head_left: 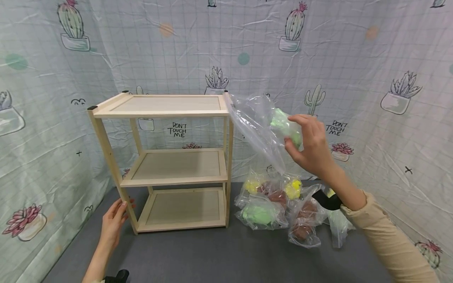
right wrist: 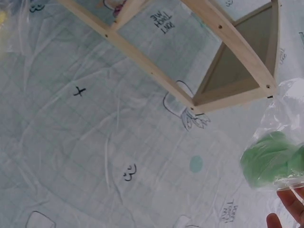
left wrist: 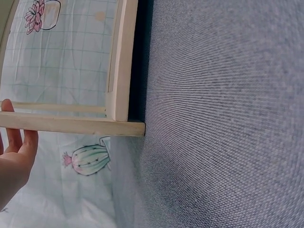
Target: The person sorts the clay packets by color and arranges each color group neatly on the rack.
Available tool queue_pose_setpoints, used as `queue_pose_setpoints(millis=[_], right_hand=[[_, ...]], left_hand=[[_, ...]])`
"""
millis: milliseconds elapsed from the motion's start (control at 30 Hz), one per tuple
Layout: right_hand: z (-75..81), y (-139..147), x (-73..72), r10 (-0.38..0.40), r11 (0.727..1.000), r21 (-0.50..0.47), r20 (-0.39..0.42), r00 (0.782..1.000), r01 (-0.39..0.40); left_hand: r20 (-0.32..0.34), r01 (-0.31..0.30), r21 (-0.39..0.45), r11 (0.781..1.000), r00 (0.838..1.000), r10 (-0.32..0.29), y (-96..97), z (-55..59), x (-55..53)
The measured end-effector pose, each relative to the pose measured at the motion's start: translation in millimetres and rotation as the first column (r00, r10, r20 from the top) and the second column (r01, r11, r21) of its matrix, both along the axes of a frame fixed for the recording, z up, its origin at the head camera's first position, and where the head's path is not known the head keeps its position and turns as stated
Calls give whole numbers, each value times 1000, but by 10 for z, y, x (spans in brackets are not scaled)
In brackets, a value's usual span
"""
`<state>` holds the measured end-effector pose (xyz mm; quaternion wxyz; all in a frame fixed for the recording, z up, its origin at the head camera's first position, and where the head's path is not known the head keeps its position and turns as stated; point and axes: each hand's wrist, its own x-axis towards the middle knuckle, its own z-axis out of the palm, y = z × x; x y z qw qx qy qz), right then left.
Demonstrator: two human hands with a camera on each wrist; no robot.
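A three-tier wooden shelf (head_left: 177, 182) stands upright on the dark grey surface. My left hand (head_left: 114, 220) grips its front left post low down; in the left wrist view the fingers of the left hand (left wrist: 16, 159) reach behind that post (left wrist: 61, 124). To the right of the shelf, my right hand (head_left: 309, 143) holds up a clear plastic bag (head_left: 253, 122) with a light green item (head_left: 281, 120) inside. The bag's loose end hangs towards the shelf's top right corner. In the right wrist view the green item (right wrist: 270, 161) sits above the fingertips; its kind is unclear.
Several clear bags lie in a group right of the shelf, holding a green item (head_left: 260, 213), dark red items (head_left: 306, 220) and yellow items (head_left: 293, 188). A cactus-print cloth (head_left: 177, 47) hangs behind and at both sides.
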<state>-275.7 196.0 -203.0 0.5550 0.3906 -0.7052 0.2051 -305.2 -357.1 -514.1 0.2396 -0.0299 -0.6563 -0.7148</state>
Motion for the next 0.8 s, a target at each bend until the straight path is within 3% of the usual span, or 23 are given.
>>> queue_pose_setpoints(millis=[200,433,533,667,800], right_hand=[[262,-156,-22,-31,999,-25,-19,999,31],[496,-446,-82,-53,998,-15,8,999,53],[562,-600,-112,-71,997,14,15,997,71],[612,-786,-139,-96,995,32,25,995,95],[637,-945,-174,-114,993,38,30,993,113]], left_hand=[[-84,76,22,997,994,-73,-22,17,10],[-17,4,15,1000,1000,-4,-16,-6,-27],[-35,8,25,1000,999,-7,2,13,-6],[-86,65,29,997,994,-62,22,39,20],[-55,38,35,999,998,-36,29,22,-2]])
